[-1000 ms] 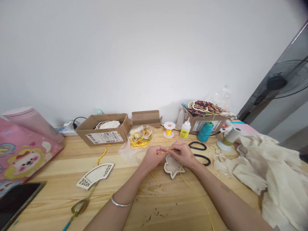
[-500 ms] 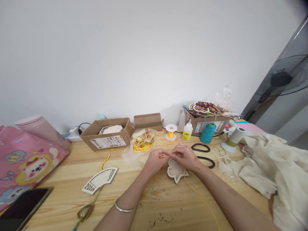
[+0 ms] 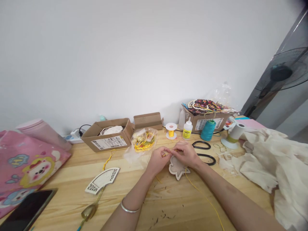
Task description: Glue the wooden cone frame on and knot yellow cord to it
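Note:
My left hand [image 3: 159,158] pinches a yellow cord between thumb and fingers at the middle of the table. Its fingertips meet those of my right hand [image 3: 185,154], which is closed on the same cord. Under my right hand lies a pale flower-shaped wooden piece [image 3: 178,169], partly covered by the fingers. From its right side a long yellow cord [image 3: 204,196] trails down to the bottom edge. Left of my hands rests a pale fan-shaped piece [image 3: 103,180] with a yellow cord and a gold-coloured bell [image 3: 89,211].
Behind are a cardboard box [image 3: 108,142], a bag of yellow cords [image 3: 143,142], a yellow spool [image 3: 171,131], a glue bottle [image 3: 187,130] and teal thread [image 3: 208,131]. Black-handled scissors [image 3: 207,158] lie right of my hands. Cloth [image 3: 264,160] covers the right side; a phone [image 3: 27,210] lies left.
My two hands have drawn closer together, with the fingertips now touching. The whole view has shifted slightly, and the flower-shaped piece appears a little further right and higher.

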`<state>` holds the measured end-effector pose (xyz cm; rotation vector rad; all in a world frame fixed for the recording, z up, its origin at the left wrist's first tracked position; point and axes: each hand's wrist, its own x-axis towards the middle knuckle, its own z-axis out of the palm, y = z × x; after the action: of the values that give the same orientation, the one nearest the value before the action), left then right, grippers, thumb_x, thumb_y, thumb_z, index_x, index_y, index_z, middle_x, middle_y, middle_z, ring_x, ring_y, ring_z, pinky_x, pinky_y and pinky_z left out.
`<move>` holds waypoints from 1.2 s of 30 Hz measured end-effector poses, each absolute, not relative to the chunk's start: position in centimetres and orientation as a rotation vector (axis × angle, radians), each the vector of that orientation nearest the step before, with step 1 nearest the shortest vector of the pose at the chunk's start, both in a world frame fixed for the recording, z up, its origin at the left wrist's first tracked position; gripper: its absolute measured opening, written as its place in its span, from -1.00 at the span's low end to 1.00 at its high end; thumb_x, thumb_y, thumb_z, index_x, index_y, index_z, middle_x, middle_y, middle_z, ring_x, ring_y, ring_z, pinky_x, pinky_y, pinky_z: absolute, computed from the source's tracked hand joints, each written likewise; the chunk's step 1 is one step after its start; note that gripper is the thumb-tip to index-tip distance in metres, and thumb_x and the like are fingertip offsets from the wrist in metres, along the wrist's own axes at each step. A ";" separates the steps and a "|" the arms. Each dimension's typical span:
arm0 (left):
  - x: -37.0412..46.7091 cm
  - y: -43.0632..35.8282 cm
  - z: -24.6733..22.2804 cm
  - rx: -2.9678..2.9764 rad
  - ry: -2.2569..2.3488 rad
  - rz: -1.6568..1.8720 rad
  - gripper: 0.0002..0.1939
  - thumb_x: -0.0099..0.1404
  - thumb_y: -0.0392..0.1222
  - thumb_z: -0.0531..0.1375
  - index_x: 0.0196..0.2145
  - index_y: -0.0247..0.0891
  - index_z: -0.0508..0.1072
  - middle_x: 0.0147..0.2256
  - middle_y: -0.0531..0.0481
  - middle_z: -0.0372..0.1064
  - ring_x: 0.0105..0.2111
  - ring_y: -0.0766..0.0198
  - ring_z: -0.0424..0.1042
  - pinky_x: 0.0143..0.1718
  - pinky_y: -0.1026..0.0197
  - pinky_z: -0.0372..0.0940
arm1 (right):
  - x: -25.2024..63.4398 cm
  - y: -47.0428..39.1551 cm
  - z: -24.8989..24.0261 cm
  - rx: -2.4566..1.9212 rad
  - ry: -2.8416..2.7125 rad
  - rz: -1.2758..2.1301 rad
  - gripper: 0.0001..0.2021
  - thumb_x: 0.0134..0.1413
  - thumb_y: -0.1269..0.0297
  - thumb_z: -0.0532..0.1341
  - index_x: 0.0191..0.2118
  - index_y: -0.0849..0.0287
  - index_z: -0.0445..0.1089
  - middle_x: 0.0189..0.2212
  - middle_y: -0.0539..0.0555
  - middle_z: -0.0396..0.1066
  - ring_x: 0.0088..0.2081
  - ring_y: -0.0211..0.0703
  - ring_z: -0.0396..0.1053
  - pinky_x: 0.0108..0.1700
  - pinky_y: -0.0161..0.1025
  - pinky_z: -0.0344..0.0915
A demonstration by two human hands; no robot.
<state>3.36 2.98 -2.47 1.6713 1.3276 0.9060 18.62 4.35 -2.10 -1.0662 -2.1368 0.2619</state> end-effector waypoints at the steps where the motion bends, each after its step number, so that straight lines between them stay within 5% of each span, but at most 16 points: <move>1: 3.5 3.0 -2.4 1.659 1.328 0.915 -0.78 -0.01 -0.10 0.09 -0.45 -0.33 0.35 -0.76 0.23 -0.08 -0.73 0.49 -0.10 -0.70 0.38 -0.20 | 18.7 4.4 -2.1 -1.058 -2.135 0.260 -0.81 -0.03 0.25 0.10 -0.52 0.18 0.39 -0.61 0.00 0.35 -0.49 -0.29 0.22 -0.37 -0.31 0.08; 23: 3.2 2.9 -2.3 1.606 1.264 0.892 -0.74 -0.04 -0.07 0.14 -0.44 -0.33 0.36 -0.76 0.23 -0.09 -0.74 0.52 -0.13 -0.70 0.39 -0.22 | 19.2 4.6 -2.2 -1.088 -2.148 0.481 -0.82 -0.02 0.31 0.06 -0.47 0.23 0.38 -0.60 -0.02 0.31 -0.51 -0.34 0.21 -0.48 -0.40 0.07; 36: 3.1 3.2 -2.6 1.510 1.232 0.923 -0.74 -0.07 -0.09 0.17 -0.46 -0.34 0.38 -0.74 0.17 0.13 -0.73 0.49 0.03 -0.70 0.40 -0.09 | 19.0 4.4 -2.0 -1.102 -2.083 0.447 -0.83 -0.05 0.33 0.09 -0.52 0.25 0.37 -0.63 -0.02 0.27 -0.55 -0.35 0.17 -0.51 -0.40 0.04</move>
<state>3.09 3.20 -2.57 1.5103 1.2318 0.9229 18.99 4.44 -1.95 -1.1022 -2.0826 0.4469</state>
